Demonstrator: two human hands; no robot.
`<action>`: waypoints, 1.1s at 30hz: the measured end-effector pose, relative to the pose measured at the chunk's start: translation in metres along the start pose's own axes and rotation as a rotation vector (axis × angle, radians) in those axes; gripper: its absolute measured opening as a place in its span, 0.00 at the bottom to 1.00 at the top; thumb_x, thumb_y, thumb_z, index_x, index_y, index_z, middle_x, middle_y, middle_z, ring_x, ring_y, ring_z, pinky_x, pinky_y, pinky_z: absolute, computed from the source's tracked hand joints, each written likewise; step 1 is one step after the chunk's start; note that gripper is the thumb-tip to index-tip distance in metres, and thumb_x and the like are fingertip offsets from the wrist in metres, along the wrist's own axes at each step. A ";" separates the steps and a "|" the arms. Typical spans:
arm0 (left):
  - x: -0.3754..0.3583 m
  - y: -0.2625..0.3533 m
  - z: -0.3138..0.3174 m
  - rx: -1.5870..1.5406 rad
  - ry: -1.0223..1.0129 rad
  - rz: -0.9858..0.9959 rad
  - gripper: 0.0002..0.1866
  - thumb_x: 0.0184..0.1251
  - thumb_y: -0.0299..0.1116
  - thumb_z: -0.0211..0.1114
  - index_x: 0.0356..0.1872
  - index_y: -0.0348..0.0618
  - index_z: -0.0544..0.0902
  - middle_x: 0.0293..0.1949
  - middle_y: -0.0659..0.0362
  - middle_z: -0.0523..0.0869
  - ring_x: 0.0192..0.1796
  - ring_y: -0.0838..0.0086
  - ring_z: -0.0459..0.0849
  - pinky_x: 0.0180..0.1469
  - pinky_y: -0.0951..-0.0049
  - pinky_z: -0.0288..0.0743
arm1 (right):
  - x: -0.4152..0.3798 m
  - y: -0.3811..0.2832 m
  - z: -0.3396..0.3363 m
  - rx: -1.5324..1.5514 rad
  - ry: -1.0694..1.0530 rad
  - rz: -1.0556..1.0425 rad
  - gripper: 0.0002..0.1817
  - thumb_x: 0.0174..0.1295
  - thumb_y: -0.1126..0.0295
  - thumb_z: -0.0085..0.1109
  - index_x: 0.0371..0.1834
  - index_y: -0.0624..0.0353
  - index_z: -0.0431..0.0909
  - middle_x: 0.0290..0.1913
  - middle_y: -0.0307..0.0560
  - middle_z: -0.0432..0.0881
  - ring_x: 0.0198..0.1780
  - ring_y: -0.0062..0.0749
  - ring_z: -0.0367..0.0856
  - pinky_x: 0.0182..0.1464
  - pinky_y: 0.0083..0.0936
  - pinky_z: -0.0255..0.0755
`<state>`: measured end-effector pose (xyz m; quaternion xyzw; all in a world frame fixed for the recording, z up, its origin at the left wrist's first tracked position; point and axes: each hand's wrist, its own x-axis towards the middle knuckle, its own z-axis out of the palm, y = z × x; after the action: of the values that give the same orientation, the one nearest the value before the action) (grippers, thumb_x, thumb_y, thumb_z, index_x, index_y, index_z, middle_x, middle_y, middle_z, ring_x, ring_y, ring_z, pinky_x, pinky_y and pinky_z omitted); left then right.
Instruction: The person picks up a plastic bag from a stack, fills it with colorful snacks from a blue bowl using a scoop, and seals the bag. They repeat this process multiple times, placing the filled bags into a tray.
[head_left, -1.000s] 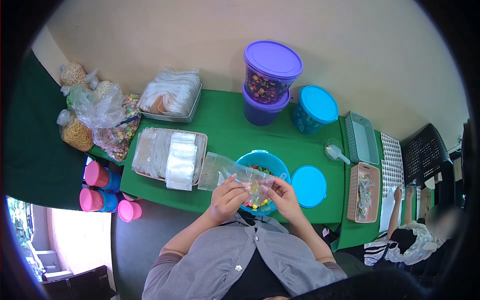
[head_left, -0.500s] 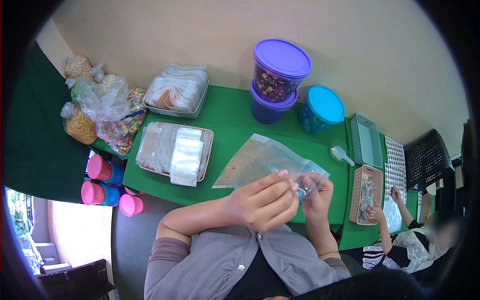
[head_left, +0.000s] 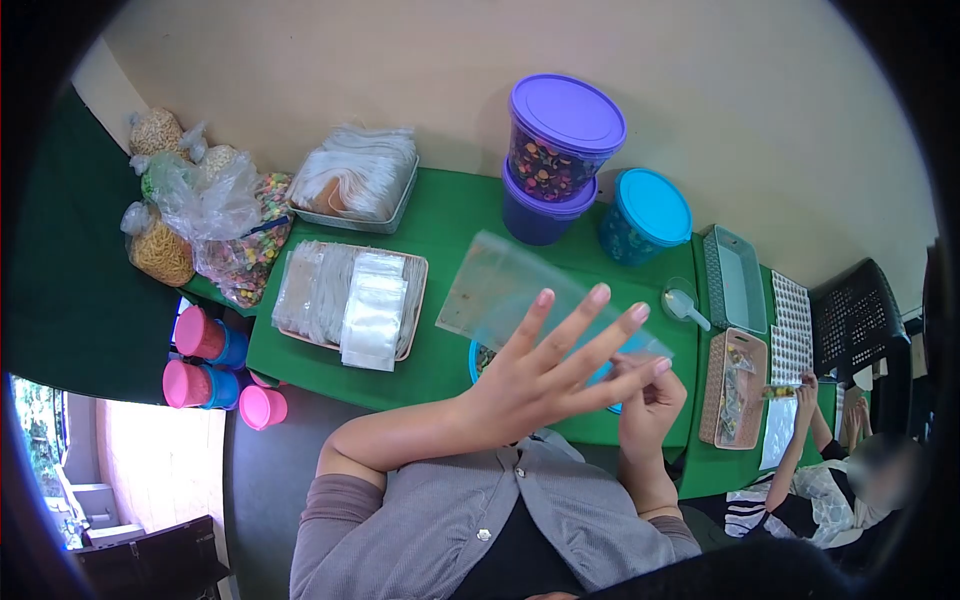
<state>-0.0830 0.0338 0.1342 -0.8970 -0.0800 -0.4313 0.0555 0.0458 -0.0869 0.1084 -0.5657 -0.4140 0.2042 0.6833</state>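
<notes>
My left hand (head_left: pixel 555 370) is open, fingers spread, in front of a clear plastic bag (head_left: pixel 530 290). My right hand (head_left: pixel 648 405) is closed on the bag's right end. The bag is tilted and blurred by motion, with small brownish specks at its left end. Partly hidden behind my left hand is a blue-rimmed container (head_left: pixel 474 362) on the green table; its contents are mostly covered.
Flat clear bags fill a tan basket (head_left: pixel 424 300) and a grey basket (head_left: pixel 405 205). Lidded purple tubs (head_left: pixel 540 215) and a blue tub (head_left: pixel 645 220) stand behind. A scoop (head_left: pixel 685 307) lies right. Beyond the tan tray (head_left: pixel 712 390), a co-worker holds a small packet (head_left: pixel 778 392).
My left hand has let go and spread its fingers. The bag has shifted upward, uncovering part of the blue-rimmed container. The co-worker's hand has left the tray, and a packet is now held up.
</notes>
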 end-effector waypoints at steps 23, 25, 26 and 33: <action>0.010 -0.050 -0.017 -2.513 0.358 -0.601 0.52 0.50 0.50 0.62 0.76 0.56 0.42 0.61 0.47 0.69 0.62 0.47 0.71 0.67 0.38 0.60 | -0.004 -0.010 0.008 0.210 -0.460 0.169 0.43 0.66 0.32 0.37 0.42 0.73 0.77 0.42 0.52 0.82 0.44 0.31 0.78 0.50 0.27 0.69; 0.009 -0.050 -0.017 -2.549 0.379 -0.541 0.52 0.51 0.50 0.62 0.76 0.56 0.42 0.61 0.46 0.69 0.62 0.47 0.71 0.67 0.38 0.60 | -0.004 -0.007 0.007 0.308 -0.423 0.051 0.35 0.68 0.40 0.47 0.35 0.70 0.78 0.39 0.52 0.82 0.38 0.30 0.78 0.43 0.27 0.71; 0.009 -0.050 -0.017 -2.548 0.381 -0.539 0.52 0.51 0.50 0.62 0.76 0.56 0.42 0.61 0.46 0.69 0.62 0.47 0.71 0.67 0.38 0.60 | -0.004 -0.008 0.007 0.307 -0.425 0.051 0.35 0.68 0.40 0.47 0.35 0.70 0.78 0.39 0.52 0.82 0.38 0.30 0.78 0.43 0.27 0.71; 0.009 -0.058 -0.028 -2.452 0.268 -0.555 0.42 0.68 0.51 0.52 0.77 0.58 0.40 0.70 0.41 0.57 0.68 0.40 0.63 0.68 0.35 0.56 | 0.001 -0.013 0.008 0.103 -0.425 -0.036 0.06 0.61 0.76 0.60 0.28 0.67 0.81 0.26 0.46 0.83 0.29 0.30 0.77 0.35 0.25 0.69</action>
<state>-0.1103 0.0872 0.1604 -0.2616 0.1925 -0.3064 -0.8948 0.0376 -0.0853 0.1214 -0.4669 -0.5479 0.3275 0.6120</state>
